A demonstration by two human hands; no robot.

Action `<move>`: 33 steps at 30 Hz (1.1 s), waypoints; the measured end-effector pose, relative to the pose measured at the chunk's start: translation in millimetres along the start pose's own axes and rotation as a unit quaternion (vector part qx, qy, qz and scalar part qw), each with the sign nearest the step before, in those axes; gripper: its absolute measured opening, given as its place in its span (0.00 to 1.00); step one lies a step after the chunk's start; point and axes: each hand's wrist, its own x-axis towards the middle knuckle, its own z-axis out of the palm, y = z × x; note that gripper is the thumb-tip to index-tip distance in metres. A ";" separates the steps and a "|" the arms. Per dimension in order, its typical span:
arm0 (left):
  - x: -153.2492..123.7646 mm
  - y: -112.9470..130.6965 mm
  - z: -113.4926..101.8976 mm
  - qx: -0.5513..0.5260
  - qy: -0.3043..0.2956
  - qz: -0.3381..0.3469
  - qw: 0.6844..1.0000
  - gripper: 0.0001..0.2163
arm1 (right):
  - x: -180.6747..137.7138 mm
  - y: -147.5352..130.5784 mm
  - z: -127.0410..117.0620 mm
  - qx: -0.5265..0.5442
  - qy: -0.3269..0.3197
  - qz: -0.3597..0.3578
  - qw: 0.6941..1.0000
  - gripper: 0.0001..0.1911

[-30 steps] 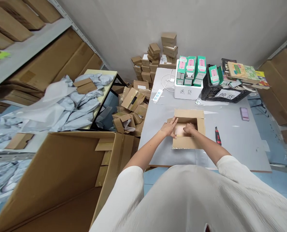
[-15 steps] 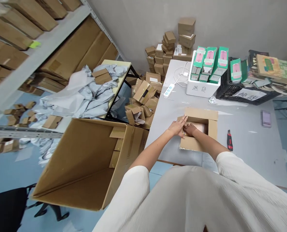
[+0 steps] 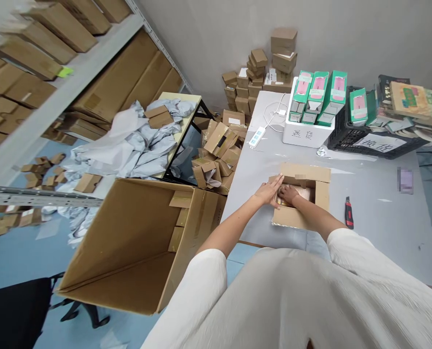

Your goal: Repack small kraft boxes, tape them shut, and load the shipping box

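A small open cardboard box lies on the grey table, a pinkish item inside it. My left hand rests flat against the box's left wall, fingers stretched out. My right hand reaches down into the box at its left side, fingers curled on the inner flap or the item; I cannot make out which.
A red box cutter lies right of the box. Behind stand a white foam box of green cartons, a black crate of books and a power strip. A big open carton stands left, by shelves and piled small boxes.
The view swung left over the first half second. My right hand slid to the box's left side, beside my left hand; since then both hands have hardly moved.
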 end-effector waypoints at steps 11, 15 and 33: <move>1.3 -3.9 3.4 -0.012 0.002 0.001 1.000 0.78 | -19.1 16.7 5.4 -0.029 0.024 -0.022 0.999 0.20; 1.5 -5.1 5.7 -0.017 0.006 0.002 1.000 0.78 | -17.9 15.4 5.8 -0.063 0.017 -0.037 0.997 0.22; 3.9 -6.1 2.7 -0.013 0.011 -0.007 1.000 0.77 | -71.2 31.0 -55.7 -0.041 0.075 -0.068 0.994 0.24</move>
